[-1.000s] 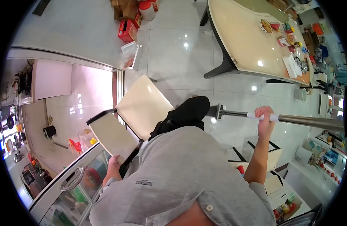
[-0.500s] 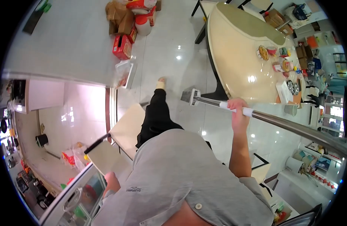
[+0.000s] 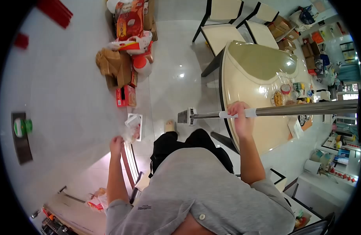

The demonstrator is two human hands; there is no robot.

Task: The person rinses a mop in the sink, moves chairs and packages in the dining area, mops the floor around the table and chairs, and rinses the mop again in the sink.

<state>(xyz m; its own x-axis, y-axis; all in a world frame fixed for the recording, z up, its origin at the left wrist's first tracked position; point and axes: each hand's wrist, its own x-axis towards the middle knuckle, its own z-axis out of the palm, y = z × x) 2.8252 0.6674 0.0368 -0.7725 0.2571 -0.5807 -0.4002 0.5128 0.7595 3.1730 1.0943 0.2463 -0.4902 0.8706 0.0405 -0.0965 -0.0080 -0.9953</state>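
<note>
My right hand is wrapped round the white grip of a long metal pole, in front of the table. At the pole's far end a flat scraper-like head hangs over the tiled floor, ahead of my legs. My left hand is closed, held out at the left beside the doorway edge, and touches no chair. Whether anything small is in its fingers cannot be made out. Just beyond it lies a white tray with a plastic bag.
A large cream table with food items stands at the right, with chairs behind it. Boxes and bags, a red box and a red-lidded jar line the left wall. A chair is by my left side.
My body has moved forward, past the chair at the left. My left hand has let go of the chair back and moved up and forward. The pole stays in my right hand, now nearly level.
</note>
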